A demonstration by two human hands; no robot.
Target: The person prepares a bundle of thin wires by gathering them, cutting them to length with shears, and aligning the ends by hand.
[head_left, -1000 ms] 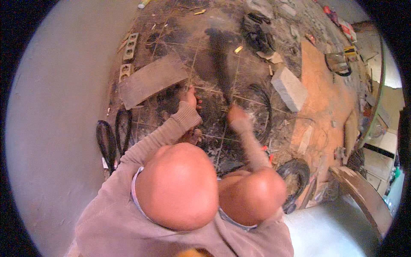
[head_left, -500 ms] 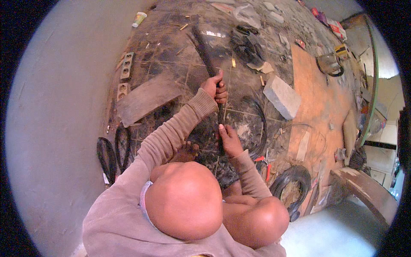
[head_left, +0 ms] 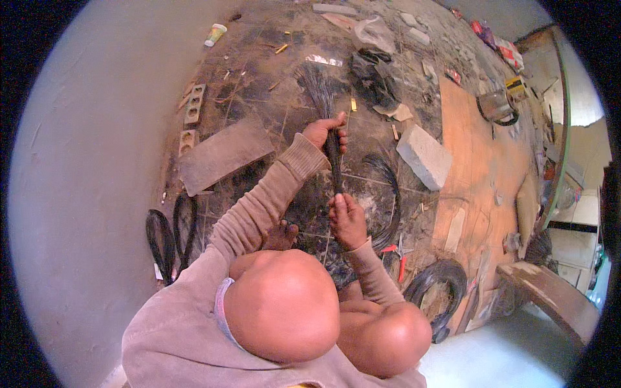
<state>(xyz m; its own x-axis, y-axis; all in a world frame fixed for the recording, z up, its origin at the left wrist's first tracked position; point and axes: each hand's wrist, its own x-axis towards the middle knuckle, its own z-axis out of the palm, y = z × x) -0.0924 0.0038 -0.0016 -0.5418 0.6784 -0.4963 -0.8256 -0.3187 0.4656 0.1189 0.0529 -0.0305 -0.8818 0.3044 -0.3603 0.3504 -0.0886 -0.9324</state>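
Observation:
A long bundle of thin black wire strands runs between my two hands. My left hand is closed round its middle, thumb on top. Beyond that fist the strands fan out toward the far floor. Lower down, my right hand pinches the near part of the same bundle. Whatever lies under its curled fingers is hidden. To the right of my right hand, another curved bunch of black strands lies on the tiles. Pliers with red handles rest below that bunch.
A coil of black wire lies at the near right. Farther off are a pale block, a wooden sheet and a black plastic bag. A flat board and a socket strip lie by the left wall.
The bundle's far end, narrow before, now spreads into a fan and reaches less far. My left hand has moved slightly right and down; my right hand has shifted slightly, still gripping.

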